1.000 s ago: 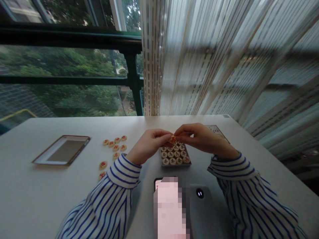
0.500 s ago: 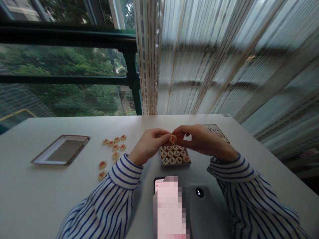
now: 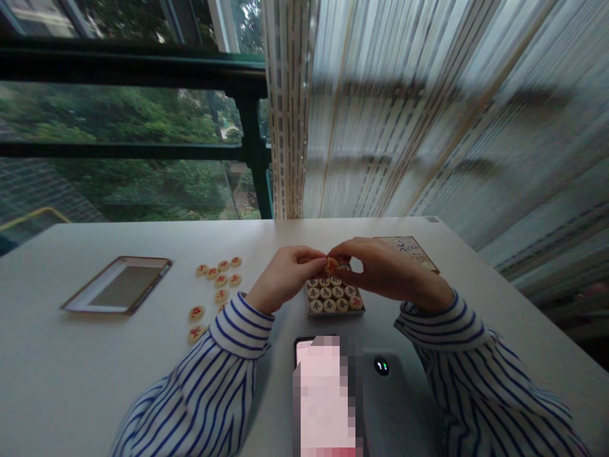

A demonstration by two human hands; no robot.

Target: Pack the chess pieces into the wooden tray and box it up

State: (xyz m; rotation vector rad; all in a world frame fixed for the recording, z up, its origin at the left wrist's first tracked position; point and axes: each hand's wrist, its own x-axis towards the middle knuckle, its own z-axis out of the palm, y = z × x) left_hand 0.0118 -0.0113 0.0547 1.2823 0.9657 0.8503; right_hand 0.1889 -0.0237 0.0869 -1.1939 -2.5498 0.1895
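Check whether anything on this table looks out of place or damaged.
One mild oddity: in the nearest row of the box, a red-marked piece sits right of three black-marked pieces. Loose red-marked pieces lie scattered left of the box; no damage shows.

Left arm (image 3: pixel 204 368) and right arm (image 3: pixel 485 374) extended toward far edge of table (image 3: pixel 95 381), forearms angled inward. Left hand (image 3: pixel 285 273): thumb and forefinger pinched, pointing right. Right hand (image 3: pixel 385 266): arched, knuckles up, thumb spread below forefinger. Fingertips nearly meeting; contact hard to tell.
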